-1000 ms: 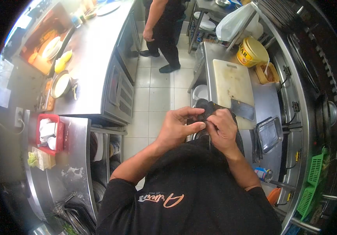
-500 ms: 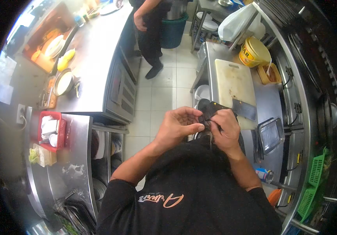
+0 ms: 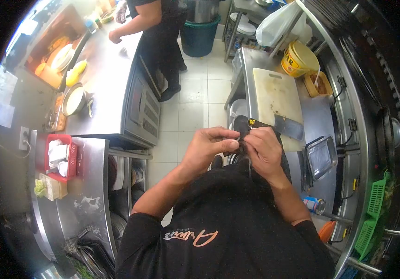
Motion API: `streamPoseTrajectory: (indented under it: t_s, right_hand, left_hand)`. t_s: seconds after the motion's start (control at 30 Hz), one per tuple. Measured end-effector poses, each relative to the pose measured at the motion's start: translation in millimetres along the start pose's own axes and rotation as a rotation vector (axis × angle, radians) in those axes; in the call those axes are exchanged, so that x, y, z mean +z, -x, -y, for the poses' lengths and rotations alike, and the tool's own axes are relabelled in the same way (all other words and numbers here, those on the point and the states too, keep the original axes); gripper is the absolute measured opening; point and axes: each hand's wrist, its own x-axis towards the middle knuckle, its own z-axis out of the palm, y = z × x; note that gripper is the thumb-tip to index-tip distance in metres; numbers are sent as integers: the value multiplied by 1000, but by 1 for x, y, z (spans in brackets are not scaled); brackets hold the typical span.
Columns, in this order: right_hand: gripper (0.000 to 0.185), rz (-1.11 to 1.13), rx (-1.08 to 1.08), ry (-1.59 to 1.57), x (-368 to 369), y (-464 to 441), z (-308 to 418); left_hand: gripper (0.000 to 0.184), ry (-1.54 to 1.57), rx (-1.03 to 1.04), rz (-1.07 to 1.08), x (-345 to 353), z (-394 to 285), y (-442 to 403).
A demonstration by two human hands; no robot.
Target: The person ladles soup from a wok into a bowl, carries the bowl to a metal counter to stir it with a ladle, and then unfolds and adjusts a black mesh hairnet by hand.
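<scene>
Both hands are raised close together in front of the black shirt (image 3: pixel 237 209). My left hand (image 3: pixel 209 148) has thumb and fingertips pinched together, with a small bit of something between them that I cannot make out. Close beside it, my right hand (image 3: pixel 266 151) is closed with its fingers curled; what it grips is hidden. Just beyond the right hand, a cleaver-like knife (image 3: pixel 289 128) with a dark handle lies across the white cutting board (image 3: pixel 279 95), its handle end over the board's near left edge.
A co-worker (image 3: pixel 165 42) stands at the left counter (image 3: pixel 111 93), where a bowl (image 3: pixel 74 100) sits. A red basket (image 3: pixel 62 158) is nearer. On the right are a yellow tub (image 3: pixel 295 60), a food container (image 3: pixel 318 83), a metal tray (image 3: pixel 321 157) and a can (image 3: pixel 314 204).
The co-worker has moved left against the counter, an arm now reaching over it. My hands stay together in nearly the same place, fingers shifted slightly.
</scene>
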Motion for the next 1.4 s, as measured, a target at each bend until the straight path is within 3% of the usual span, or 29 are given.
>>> streamPoseTrajectory:
  t_s: [0.17, 0.27, 0.37, 0.47, 0.67, 0.77, 1.07, 1.17, 1.37, 1.4]
  right_hand:
    - [21, -6, 3, 37, 4, 1, 0]
    - [16, 12, 196, -58, 7, 3, -1]
    - [21, 146, 676, -349, 1, 1, 7]
    - [28, 281, 777, -394, -4, -1, 7]
    - [27, 222, 891, -582, -2, 6, -1]
    - [27, 74, 816, -695, 5, 4, 1]
    - [30, 148, 896, -665, 10, 19, -12]
    - [30, 160, 1014, -859, 12, 19, -10]
    - [28, -48, 836, -966, 23, 24, -8]
    - [28, -53, 829, -898, 23, 23, -4]
  left_hand:
    - [23, 28, -10, 39, -7, 1, -2]
    - [23, 14, 41, 21, -9, 6, -5]
    - [19, 0, 9, 25, -10, 6, -6]
    - [21, -156, 67, -66, 3, 0, -5]
    - [18, -242, 179, -97, 1, 13, -10]
    - [15, -277, 139, -103, 8, 7, -6]
    - [14, -710, 479, -254, 20, 14, -4]
    - [14, -795, 583, -272, 17, 21, -6]
    - [9, -988, 794, -211, 13, 23, -9]
    - [9, -871, 696, -239, 14, 25, -9]
